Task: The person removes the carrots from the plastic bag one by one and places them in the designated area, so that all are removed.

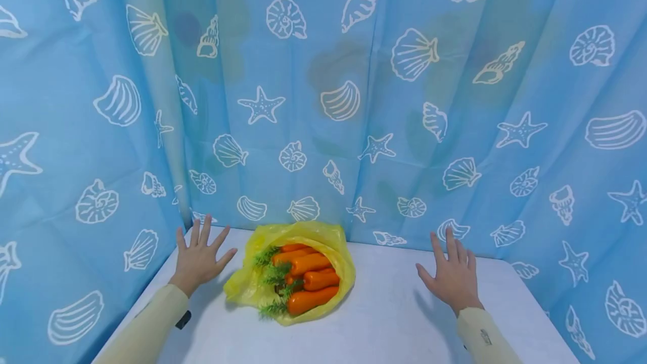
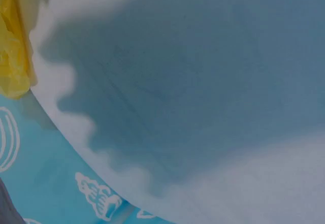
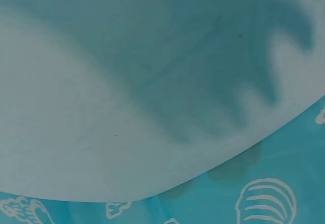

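A yellow plastic bag (image 1: pixel 349 257) lies on its side on the white table, its mouth facing the front. Inside it are several orange carrots (image 1: pixel 312 299) with green feathery tops (image 1: pixel 275 274) pointing left. My left hand (image 1: pixel 197 260), fingers spread, hovers to the left of the bag and holds nothing. Well to the right of the bag, my right hand (image 1: pixel 451 275) is also spread and holds nothing. Both hands cast shadows on the tabletop. In the left wrist view the edge of the bag (image 2: pixel 12 56) shows at the upper left.
The white table (image 1: pixel 384 308) has rounded far corners. Behind it and along both sides hangs a blue curtain (image 1: pixel 303 72) printed with white shells and starfish, close against the table's far edge. A small black object (image 1: pixel 183 319) shows under the left sleeve.
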Tool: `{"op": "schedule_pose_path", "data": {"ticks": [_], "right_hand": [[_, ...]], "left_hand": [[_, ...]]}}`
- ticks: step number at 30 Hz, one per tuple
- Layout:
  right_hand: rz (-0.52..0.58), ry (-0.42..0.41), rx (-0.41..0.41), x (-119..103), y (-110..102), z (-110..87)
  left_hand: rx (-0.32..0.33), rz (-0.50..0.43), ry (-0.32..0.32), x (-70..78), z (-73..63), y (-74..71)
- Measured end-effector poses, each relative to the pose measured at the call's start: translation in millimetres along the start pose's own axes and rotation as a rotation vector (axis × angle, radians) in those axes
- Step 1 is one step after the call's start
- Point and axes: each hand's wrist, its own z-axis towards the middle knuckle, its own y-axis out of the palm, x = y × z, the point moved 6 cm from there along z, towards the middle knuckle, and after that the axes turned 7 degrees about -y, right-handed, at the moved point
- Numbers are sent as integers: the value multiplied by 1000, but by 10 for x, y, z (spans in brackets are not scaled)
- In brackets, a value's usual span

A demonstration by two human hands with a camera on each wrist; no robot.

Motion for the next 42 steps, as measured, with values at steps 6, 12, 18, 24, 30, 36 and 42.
{"op": "schedule_pose_path", "data": {"ticks": [6, 12, 18, 24, 30, 36, 42], "right_hand": [[24, -2, -2, -94, 27, 49], [30, -34, 19, -258, 36, 115], [33, -54, 21, -414, 104, 152], [39, -58, -10, -604, 120, 202], [43, -59, -54, -753, 113, 254], [60, -59, -87, -909, 172, 256], [71, -78, -86, -1062, 219, 247]], "left_hand": [[7, 4, 5, 36, -15, -47], [33, 11, 23, 87, -10, -95], [7, -9, 83, 218, 19, -74], [-35, -35, 106, 252, 0, -6], [-98, -88, 81, 340, -63, 85], [-151, -145, 71, 430, -121, 142], [-231, -222, 93, 514, -144, 180]]}}
